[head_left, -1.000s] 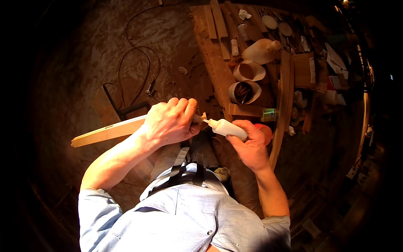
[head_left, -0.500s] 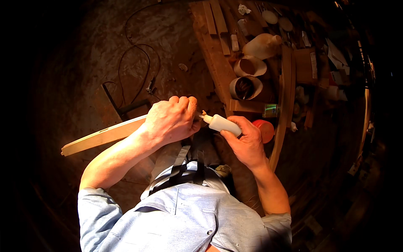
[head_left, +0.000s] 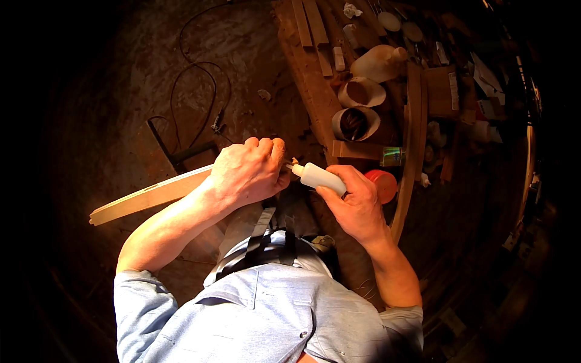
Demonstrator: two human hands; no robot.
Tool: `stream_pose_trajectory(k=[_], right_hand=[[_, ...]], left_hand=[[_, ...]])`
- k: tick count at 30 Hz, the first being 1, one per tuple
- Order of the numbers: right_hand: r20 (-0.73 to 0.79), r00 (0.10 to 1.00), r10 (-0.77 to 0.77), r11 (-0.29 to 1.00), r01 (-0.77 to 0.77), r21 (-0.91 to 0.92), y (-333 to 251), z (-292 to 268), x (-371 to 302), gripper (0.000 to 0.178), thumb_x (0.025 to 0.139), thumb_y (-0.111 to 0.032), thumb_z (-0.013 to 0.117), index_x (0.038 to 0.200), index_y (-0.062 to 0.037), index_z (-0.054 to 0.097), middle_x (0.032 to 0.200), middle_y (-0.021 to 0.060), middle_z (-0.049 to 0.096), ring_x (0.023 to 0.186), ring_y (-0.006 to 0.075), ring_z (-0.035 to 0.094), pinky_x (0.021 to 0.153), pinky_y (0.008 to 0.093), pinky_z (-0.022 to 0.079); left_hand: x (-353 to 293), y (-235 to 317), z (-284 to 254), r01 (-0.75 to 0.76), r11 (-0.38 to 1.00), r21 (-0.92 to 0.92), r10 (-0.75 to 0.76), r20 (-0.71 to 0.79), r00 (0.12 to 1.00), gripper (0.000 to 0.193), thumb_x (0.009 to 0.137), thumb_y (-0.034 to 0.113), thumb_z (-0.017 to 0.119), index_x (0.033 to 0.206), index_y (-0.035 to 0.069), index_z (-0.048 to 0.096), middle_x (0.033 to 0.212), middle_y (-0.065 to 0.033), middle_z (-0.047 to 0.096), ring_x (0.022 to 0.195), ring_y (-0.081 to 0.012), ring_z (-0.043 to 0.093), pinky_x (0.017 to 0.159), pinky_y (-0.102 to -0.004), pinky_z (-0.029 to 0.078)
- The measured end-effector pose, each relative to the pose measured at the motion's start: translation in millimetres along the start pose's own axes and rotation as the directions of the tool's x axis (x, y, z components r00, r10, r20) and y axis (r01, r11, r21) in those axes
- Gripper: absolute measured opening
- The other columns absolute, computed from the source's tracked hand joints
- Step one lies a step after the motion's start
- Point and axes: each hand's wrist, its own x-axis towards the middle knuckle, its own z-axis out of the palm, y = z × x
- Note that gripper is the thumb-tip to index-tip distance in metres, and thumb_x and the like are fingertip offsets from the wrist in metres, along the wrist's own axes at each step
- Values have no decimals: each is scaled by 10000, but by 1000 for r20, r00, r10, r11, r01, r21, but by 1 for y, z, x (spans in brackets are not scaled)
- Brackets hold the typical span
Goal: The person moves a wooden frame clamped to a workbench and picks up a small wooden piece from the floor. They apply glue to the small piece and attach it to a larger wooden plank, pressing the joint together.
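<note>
My left hand (head_left: 248,171) is closed around a long, pale wooden piece (head_left: 151,195), which sticks out to the left past my forearm. Its other end is mostly hidden by my fist. In my right hand (head_left: 358,209) lies a white squeeze bottle (head_left: 322,179), tilted so that its narrow nozzle points left. The nozzle tip is right beside the fingers of my left hand, at the end of the wooden piece; whether it touches the wood I cannot tell.
To the right stands a wooden bench (head_left: 311,103) with two open tubs (head_left: 362,92), a large pale jug (head_left: 379,63), wooden strips (head_left: 315,21) and a red round lid (head_left: 382,186). A hose (head_left: 213,91) and a dark metal frame (head_left: 163,148) lie on the floor.
Hardly anything differs. The bottle and my right hand have shifted very slightly up and left; my left hand keeps its hold on the wooden piece.
</note>
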Motion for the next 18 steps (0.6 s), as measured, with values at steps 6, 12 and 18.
stream_pose_trajectory(k=[6, 12, 18], right_hand=[[23, 999, -37, 999, 37, -15, -6, -1, 3, 255, 776, -95, 729, 997, -38, 616, 858, 120, 637, 747, 311, 647, 626, 376, 507], [46, 998, -41, 999, 42, -34, -8, -1, 3, 259, 779, -102, 725, 1001, -39, 607, 861, 119, 629, 751, 316, 640, 631, 387, 506], [57, 998, -13, 999, 15, -33, -10, -2, 1, 253, 785, -102, 719, 1001, -36, 607, 876, 118, 627, 768, 318, 636, 650, 388, 506]], left_hand=[[0, 2, 1, 0, 1000, -7, 0, 8, 1000, 363, 710, 280, 655, 951, 19, 580, 689, -63, 556, 613, -216, 599, 479, -337, 499], [-1, 2, 1, 7, 1000, -8, -7, 29, 1000, 351, 709, 277, 653, 938, 21, 577, 695, -66, 563, 617, -217, 603, 483, -335, 502], [-3, 3, 4, 11, 1000, -28, -11, 20, 1000, 345, 716, 277, 651, 933, 20, 578, 696, -68, 567, 618, -218, 608, 484, -337, 505]])
